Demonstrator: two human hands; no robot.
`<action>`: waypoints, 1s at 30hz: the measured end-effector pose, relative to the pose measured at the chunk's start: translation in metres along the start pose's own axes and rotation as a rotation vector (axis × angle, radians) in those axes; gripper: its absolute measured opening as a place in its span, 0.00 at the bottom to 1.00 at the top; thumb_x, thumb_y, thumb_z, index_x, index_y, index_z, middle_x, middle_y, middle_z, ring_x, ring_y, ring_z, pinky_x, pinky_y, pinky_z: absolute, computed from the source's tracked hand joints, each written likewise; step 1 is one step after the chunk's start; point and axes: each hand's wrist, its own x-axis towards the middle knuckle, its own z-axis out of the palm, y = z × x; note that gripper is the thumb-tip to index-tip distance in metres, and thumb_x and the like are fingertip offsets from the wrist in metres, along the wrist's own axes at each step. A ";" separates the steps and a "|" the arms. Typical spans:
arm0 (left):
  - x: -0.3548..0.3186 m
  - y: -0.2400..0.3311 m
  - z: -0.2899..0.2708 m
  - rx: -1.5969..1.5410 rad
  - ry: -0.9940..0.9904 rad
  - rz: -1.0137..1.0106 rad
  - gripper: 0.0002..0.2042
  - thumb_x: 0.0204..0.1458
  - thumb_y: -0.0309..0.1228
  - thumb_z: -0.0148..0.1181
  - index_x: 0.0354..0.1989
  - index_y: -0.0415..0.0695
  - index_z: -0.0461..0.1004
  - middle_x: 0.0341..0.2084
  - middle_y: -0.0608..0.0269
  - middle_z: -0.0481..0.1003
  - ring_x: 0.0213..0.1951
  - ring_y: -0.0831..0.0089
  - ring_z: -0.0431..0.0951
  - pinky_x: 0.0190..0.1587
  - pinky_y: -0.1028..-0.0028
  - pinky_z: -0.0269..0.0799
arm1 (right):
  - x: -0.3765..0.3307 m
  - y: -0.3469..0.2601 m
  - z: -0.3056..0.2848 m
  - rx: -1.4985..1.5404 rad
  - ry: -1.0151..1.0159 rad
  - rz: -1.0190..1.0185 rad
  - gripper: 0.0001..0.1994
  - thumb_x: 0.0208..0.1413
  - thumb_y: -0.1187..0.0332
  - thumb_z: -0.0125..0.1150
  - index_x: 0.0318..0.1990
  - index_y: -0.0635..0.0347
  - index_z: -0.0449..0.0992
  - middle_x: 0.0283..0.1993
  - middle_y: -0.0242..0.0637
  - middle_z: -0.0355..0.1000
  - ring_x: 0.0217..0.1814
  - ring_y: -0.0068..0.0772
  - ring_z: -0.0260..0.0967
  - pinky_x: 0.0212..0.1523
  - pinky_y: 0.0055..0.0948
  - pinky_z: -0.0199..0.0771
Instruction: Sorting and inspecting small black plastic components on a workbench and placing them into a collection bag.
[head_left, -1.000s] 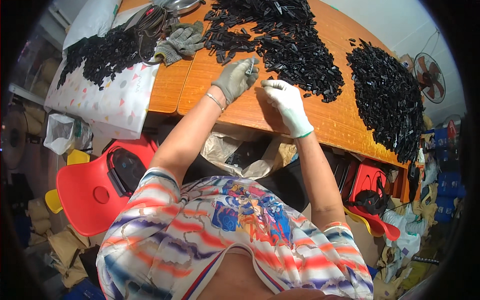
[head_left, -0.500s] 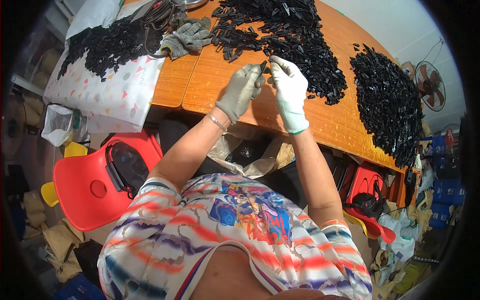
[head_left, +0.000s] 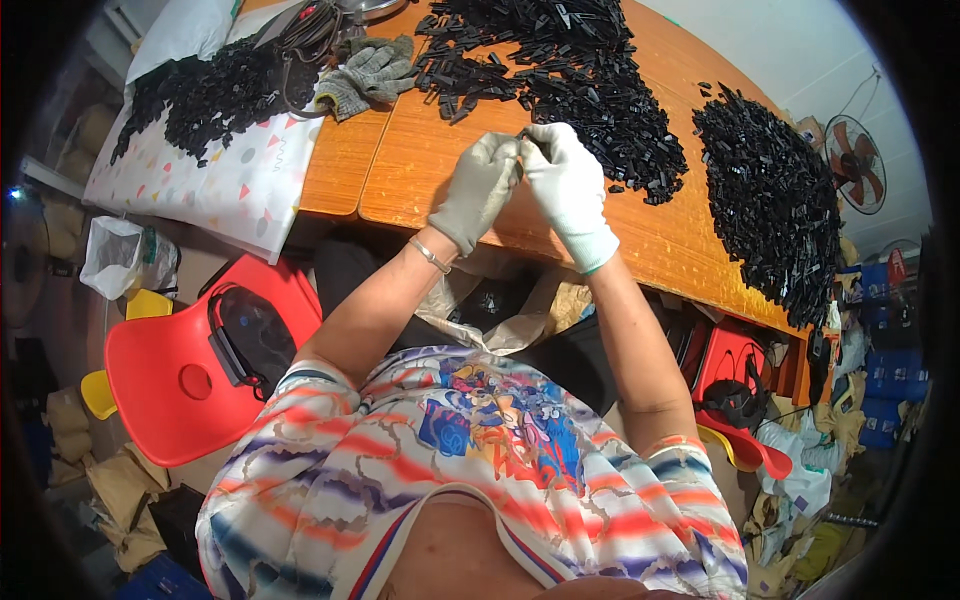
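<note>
Pinching a small black plastic piece between the fingertips of both gloved hands, the person holds it raised above the orange table, where it is easy to see. The left hand and right hand close on it together; a heap of black pieces lies just beyond the fingers, within reach.

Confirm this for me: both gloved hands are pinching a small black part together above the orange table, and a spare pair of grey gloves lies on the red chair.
Not quite. In the head view the spare grey gloves lie on the orange table, not on the red chair. The rest holds: left hand and right hand pinch a small black part together.
</note>
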 end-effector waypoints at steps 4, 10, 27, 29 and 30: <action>0.002 -0.007 -0.002 0.098 0.025 0.039 0.09 0.61 0.30 0.47 0.38 0.38 0.70 0.21 0.72 0.68 0.23 0.85 0.64 0.26 0.81 0.61 | 0.005 -0.006 -0.010 -0.306 -0.087 -0.199 0.07 0.54 0.65 0.60 0.38 0.55 0.74 0.30 0.44 0.75 0.33 0.47 0.75 0.33 0.37 0.74; 0.004 -0.015 -0.005 0.229 0.135 0.038 0.13 0.60 0.34 0.47 0.33 0.37 0.73 0.20 0.69 0.69 0.23 0.81 0.66 0.26 0.77 0.62 | 0.010 -0.006 -0.008 -0.339 -0.247 -0.147 0.08 0.53 0.64 0.57 0.37 0.55 0.75 0.30 0.46 0.75 0.34 0.50 0.75 0.36 0.42 0.74; -0.006 -0.001 -0.020 0.088 -0.101 -0.183 0.11 0.62 0.36 0.50 0.43 0.41 0.69 0.22 0.68 0.69 0.17 0.86 0.63 0.19 0.86 0.58 | -0.008 0.024 -0.029 0.368 -0.242 -0.052 0.15 0.60 0.60 0.55 0.44 0.62 0.77 0.34 0.28 0.73 0.27 0.16 0.66 0.28 0.17 0.65; -0.013 -0.003 -0.021 -0.001 -0.122 -0.213 0.10 0.62 0.35 0.50 0.43 0.40 0.69 0.21 0.69 0.69 0.16 0.87 0.61 0.18 0.87 0.56 | -0.016 0.012 -0.040 0.707 -0.326 0.481 0.15 0.60 0.60 0.54 0.46 0.61 0.76 0.35 0.27 0.71 0.29 0.15 0.65 0.29 0.16 0.64; -0.017 -0.006 -0.017 -0.008 -0.113 -0.199 0.11 0.62 0.35 0.50 0.44 0.41 0.68 0.21 0.69 0.68 0.17 0.87 0.60 0.18 0.88 0.55 | -0.021 0.018 -0.040 0.823 -0.367 0.525 0.14 0.61 0.61 0.54 0.47 0.61 0.75 0.35 0.27 0.71 0.30 0.15 0.65 0.29 0.15 0.64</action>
